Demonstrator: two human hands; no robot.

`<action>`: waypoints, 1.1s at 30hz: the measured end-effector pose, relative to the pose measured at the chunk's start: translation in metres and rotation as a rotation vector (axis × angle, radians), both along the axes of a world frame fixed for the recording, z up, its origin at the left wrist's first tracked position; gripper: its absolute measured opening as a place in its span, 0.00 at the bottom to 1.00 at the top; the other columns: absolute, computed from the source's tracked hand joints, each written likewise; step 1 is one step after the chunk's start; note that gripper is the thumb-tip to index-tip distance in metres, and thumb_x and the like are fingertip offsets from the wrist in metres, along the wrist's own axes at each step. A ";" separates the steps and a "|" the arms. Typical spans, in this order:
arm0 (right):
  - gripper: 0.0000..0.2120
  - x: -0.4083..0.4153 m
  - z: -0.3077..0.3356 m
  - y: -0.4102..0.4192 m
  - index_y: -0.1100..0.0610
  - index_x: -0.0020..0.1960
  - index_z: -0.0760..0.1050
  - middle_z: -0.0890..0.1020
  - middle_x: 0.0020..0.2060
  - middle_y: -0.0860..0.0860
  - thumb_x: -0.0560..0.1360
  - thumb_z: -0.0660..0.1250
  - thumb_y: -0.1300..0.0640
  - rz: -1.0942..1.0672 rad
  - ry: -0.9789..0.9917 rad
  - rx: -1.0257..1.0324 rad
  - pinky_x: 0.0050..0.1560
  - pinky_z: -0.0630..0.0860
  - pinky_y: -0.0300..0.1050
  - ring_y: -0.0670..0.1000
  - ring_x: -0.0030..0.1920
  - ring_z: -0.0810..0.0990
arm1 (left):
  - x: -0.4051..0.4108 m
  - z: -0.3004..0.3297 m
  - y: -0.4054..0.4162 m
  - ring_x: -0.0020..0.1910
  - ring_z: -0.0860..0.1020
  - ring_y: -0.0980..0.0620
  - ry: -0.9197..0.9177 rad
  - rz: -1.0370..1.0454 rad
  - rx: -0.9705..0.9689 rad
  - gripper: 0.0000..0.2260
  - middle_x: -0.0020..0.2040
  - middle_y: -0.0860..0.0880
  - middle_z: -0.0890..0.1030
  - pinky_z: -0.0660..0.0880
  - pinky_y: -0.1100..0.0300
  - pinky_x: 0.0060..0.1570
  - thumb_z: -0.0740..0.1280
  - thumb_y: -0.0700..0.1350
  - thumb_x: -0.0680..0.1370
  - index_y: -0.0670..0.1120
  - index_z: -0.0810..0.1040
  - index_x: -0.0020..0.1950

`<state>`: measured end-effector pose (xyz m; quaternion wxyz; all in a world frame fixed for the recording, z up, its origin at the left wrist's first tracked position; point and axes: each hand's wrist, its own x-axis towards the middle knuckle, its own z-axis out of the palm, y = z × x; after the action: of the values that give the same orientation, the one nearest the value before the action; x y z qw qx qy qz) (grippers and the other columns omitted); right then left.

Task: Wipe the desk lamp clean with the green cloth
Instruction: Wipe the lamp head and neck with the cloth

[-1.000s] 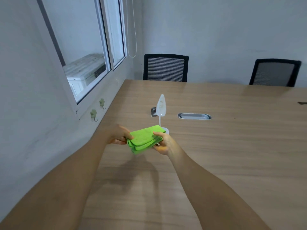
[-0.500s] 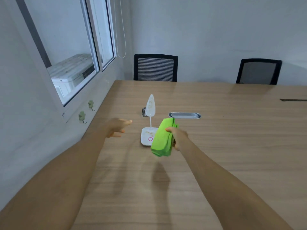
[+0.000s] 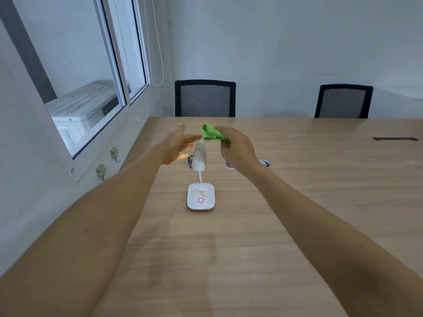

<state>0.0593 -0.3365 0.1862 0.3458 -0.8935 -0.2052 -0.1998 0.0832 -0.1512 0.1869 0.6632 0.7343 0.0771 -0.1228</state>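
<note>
A small white desk lamp stands on the wooden table. Its square base carries a pink ring and some brownish crumbs, and its leaf-shaped head rises on a thin neck. My right hand grips the bunched green cloth and holds it at the tip of the lamp head. Just left of the head, my left hand is spread with fingers apart, holding nothing; whether it touches the lamp I cannot tell.
Two black mesh chairs stand at the table's far side. A metal cable grommet lies behind my right wrist and a dark slot at far right. A window and two wall hooks line the left wall.
My left hand let go of the cloth. My right hand carried it up and forward to the tip of the lamp head, bunching it. My left hand rose beside the lamp head.
</note>
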 end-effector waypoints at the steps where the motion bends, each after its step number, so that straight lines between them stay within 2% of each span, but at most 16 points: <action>1: 0.26 -0.001 0.000 0.006 0.54 0.65 0.75 0.81 0.60 0.54 0.71 0.57 0.70 0.024 -0.037 -0.037 0.60 0.75 0.49 0.58 0.60 0.78 | 0.003 -0.002 0.000 0.74 0.61 0.52 -0.006 0.021 0.005 0.31 0.74 0.51 0.68 0.57 0.49 0.74 0.40 0.60 0.79 0.46 0.72 0.69; 3: 0.27 -0.005 -0.003 0.014 0.54 0.63 0.77 0.82 0.59 0.54 0.69 0.56 0.69 0.068 -0.098 -0.123 0.58 0.76 0.55 0.59 0.59 0.79 | 0.007 -0.008 0.002 0.74 0.63 0.50 -0.024 0.042 0.014 0.32 0.72 0.47 0.70 0.56 0.48 0.75 0.40 0.60 0.79 0.44 0.74 0.66; 5: 0.27 -0.011 -0.009 0.017 0.54 0.60 0.80 0.83 0.57 0.54 0.67 0.52 0.64 0.116 -0.164 -0.214 0.55 0.78 0.54 0.59 0.56 0.80 | 0.008 -0.009 0.003 0.71 0.66 0.48 -0.035 0.027 -0.015 0.33 0.70 0.44 0.72 0.59 0.51 0.72 0.39 0.60 0.79 0.44 0.77 0.62; 7: 0.28 -0.017 -0.018 0.013 0.56 0.56 0.82 0.85 0.55 0.55 0.66 0.49 0.60 0.179 -0.244 -0.285 0.50 0.80 0.52 0.60 0.53 0.83 | 0.005 -0.007 0.001 0.67 0.70 0.48 -0.034 0.001 -0.033 0.34 0.68 0.43 0.74 0.64 0.55 0.66 0.38 0.60 0.80 0.42 0.76 0.65; 9: 0.27 -0.017 -0.027 0.003 0.56 0.56 0.82 0.85 0.54 0.55 0.66 0.50 0.62 0.206 -0.297 -0.327 0.48 0.81 0.53 0.60 0.51 0.83 | 0.003 -0.004 -0.002 0.70 0.67 0.48 -0.039 -0.019 0.000 0.35 0.71 0.45 0.71 0.60 0.54 0.71 0.37 0.60 0.79 0.43 0.75 0.66; 11: 0.26 -0.013 -0.031 -0.010 0.57 0.59 0.80 0.84 0.56 0.56 0.67 0.52 0.66 0.147 -0.284 -0.303 0.50 0.80 0.54 0.61 0.53 0.82 | 0.003 -0.004 -0.003 0.74 0.62 0.50 -0.041 -0.027 0.024 0.34 0.73 0.48 0.68 0.56 0.52 0.73 0.37 0.60 0.79 0.44 0.75 0.66; 13: 0.26 -0.010 -0.031 -0.019 0.58 0.60 0.79 0.82 0.58 0.57 0.67 0.57 0.71 0.037 -0.236 -0.237 0.54 0.79 0.56 0.62 0.56 0.80 | 0.004 -0.005 -0.002 0.74 0.63 0.51 -0.031 -0.015 0.028 0.34 0.74 0.50 0.68 0.59 0.53 0.70 0.38 0.61 0.79 0.46 0.75 0.66; 15: 0.27 -0.012 -0.028 -0.019 0.58 0.61 0.78 0.82 0.58 0.56 0.65 0.59 0.73 -0.030 -0.239 -0.175 0.57 0.78 0.53 0.61 0.57 0.79 | 0.004 -0.004 -0.001 0.73 0.64 0.52 -0.024 -0.013 0.036 0.34 0.73 0.51 0.69 0.60 0.54 0.66 0.38 0.61 0.79 0.46 0.76 0.66; 18: 0.27 -0.024 -0.025 -0.007 0.59 0.61 0.77 0.82 0.58 0.57 0.67 0.52 0.68 0.078 -0.322 -0.155 0.57 0.77 0.50 0.60 0.57 0.80 | 0.005 -0.004 0.002 0.71 0.65 0.54 -0.017 -0.029 0.053 0.35 0.70 0.53 0.72 0.59 0.52 0.71 0.37 0.62 0.78 0.46 0.75 0.66; 21: 0.26 -0.037 -0.036 -0.005 0.58 0.60 0.79 0.82 0.57 0.56 0.68 0.52 0.67 0.263 -0.394 -0.284 0.54 0.77 0.48 0.59 0.55 0.81 | 0.004 -0.004 0.002 0.73 0.64 0.51 -0.016 -0.028 0.073 0.35 0.71 0.49 0.71 0.55 0.51 0.74 0.37 0.62 0.78 0.47 0.76 0.65; 23: 0.26 -0.032 -0.046 -0.012 0.59 0.59 0.79 0.82 0.57 0.56 0.67 0.53 0.69 0.226 -0.380 -0.273 0.54 0.78 0.49 0.59 0.54 0.81 | 0.003 -0.003 0.001 0.73 0.63 0.51 -0.023 -0.016 0.075 0.34 0.72 0.50 0.70 0.55 0.50 0.74 0.37 0.61 0.79 0.47 0.76 0.65; 26: 0.26 -0.018 -0.047 -0.020 0.60 0.59 0.79 0.82 0.57 0.58 0.65 0.55 0.73 0.022 -0.266 -0.142 0.55 0.79 0.56 0.62 0.55 0.80 | 0.001 -0.002 -0.001 0.73 0.63 0.51 -0.030 -0.006 0.075 0.34 0.72 0.52 0.70 0.55 0.49 0.74 0.38 0.60 0.79 0.46 0.76 0.65; 28: 0.26 -0.017 -0.041 -0.018 0.61 0.59 0.78 0.82 0.57 0.58 0.65 0.57 0.73 -0.026 -0.250 -0.131 0.55 0.79 0.56 0.62 0.56 0.80 | 0.001 -0.002 -0.002 0.74 0.63 0.50 -0.034 -0.009 0.077 0.34 0.73 0.51 0.70 0.53 0.47 0.75 0.38 0.60 0.79 0.46 0.76 0.66; 31: 0.26 -0.023 -0.028 -0.005 0.61 0.59 0.77 0.82 0.56 0.58 0.65 0.53 0.70 0.094 -0.311 -0.165 0.54 0.79 0.52 0.61 0.55 0.80 | 0.003 -0.004 0.000 0.75 0.61 0.49 -0.030 0.005 0.056 0.34 0.73 0.49 0.69 0.55 0.47 0.75 0.37 0.61 0.79 0.46 0.77 0.64; 33: 0.25 -0.023 -0.027 0.003 0.60 0.57 0.78 0.82 0.55 0.58 0.66 0.51 0.66 0.179 -0.346 -0.270 0.49 0.80 0.51 0.61 0.52 0.81 | 0.003 -0.004 -0.001 0.75 0.59 0.47 -0.030 0.001 0.040 0.35 0.73 0.45 0.69 0.55 0.47 0.75 0.38 0.61 0.79 0.47 0.80 0.59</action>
<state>0.0366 -0.3338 0.1592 0.1991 -0.8625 -0.3647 -0.2890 0.0859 -0.1518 0.1832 0.6495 0.7491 0.0699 -0.1101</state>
